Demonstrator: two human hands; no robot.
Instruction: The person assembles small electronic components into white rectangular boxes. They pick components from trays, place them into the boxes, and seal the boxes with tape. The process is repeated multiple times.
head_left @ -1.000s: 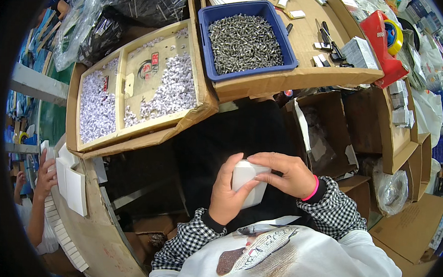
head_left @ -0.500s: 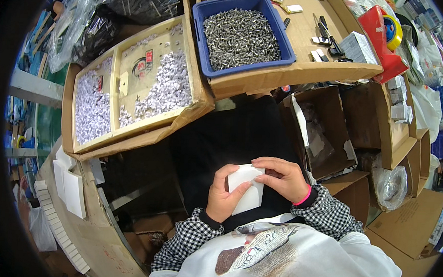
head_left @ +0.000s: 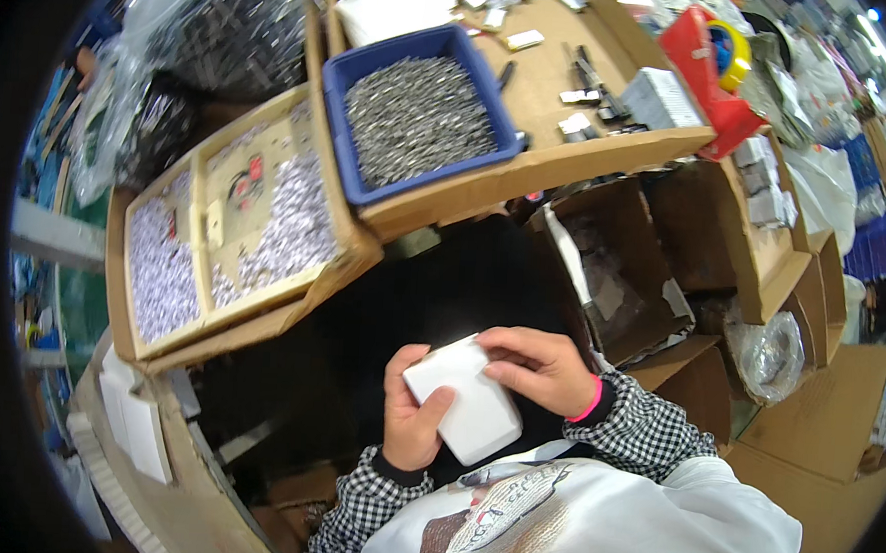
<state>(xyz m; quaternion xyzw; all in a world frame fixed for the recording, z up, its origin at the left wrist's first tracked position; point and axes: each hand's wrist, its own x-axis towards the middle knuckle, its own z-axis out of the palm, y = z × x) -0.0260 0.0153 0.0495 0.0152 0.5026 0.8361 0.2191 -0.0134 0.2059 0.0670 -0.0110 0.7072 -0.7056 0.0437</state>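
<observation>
A small flat white box (head_left: 471,408) is held low in front of my white shirt, its broad face up and a bit tilted. My left hand (head_left: 411,415) is closed on the box's left side, the thumb lying across its face. At the upper right corner, my right hand (head_left: 541,370) pinches the box edge between thumb and fingers. The fingertips beneath the box are hidden.
Ahead stand a blue bin (head_left: 421,120) of small metal parts and a divided wooden tray (head_left: 214,255) of small pale pieces. A red tape dispenser (head_left: 709,85) is at far right, open cartons (head_left: 618,276) below it. White boxes (head_left: 135,416) lie at left.
The box has turned in my hands, showing its broad face more fully. My right hand has shifted slightly left and down. The whole view has swung and tilted, blurring slightly.
</observation>
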